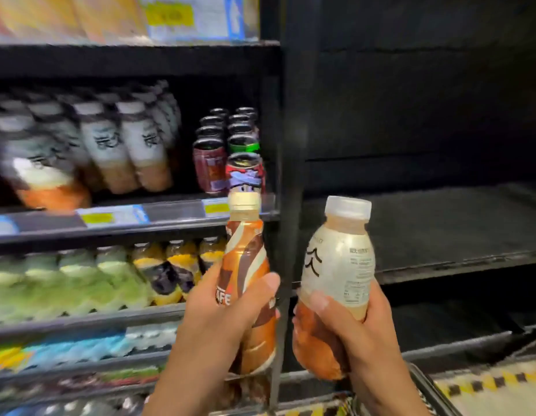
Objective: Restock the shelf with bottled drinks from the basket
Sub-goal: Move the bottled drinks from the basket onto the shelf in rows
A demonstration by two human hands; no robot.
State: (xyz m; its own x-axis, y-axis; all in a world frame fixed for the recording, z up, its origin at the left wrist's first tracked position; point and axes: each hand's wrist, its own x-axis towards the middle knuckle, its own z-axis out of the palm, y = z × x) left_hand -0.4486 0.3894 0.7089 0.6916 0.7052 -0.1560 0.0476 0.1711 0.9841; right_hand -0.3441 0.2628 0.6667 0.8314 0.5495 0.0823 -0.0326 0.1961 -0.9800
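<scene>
- Post (293, 130): a black upright that divides the shelving. It serves as the reference for all items below.
- Left hand (227, 319): wrapped around the lower half of a brown bottle (245, 256), with the thumb lying across the label front.
- Brown bottle: held close to upright with its beige cap on top, just left of the post. Its right edge overlaps the post.
- Right hand (360, 334): wrapped around the brown base of a white bottle (339, 259), with the thumb on the front.
- White bottle: held just right of the post, leaning slightly to the right, with its white cap on top.
- The two held bottles are near each other but apart, with the post showing behind the gap.
- Shelf (176, 219), left of the post: it carries rows of stocked bottles (125, 145) in white and brown, blurred in the picture.
- Cans (227, 151): two rows standing on the same shelf, between the stocked bottles and the post.
- Price tags (110, 217): yellow and blue, fixed to the front rail of that shelf.
- Next level down, left of the post: green bottles (65, 280), with yellow-and-purple bottles (176, 271) nearer the post.
- Dark board (441, 229): a shelf level right of the post, behind the white bottle.
- Basket (426, 385): only a dark wire rim shows, low and right of the post, beside the right wrist. Its contents cannot be determined.
</scene>
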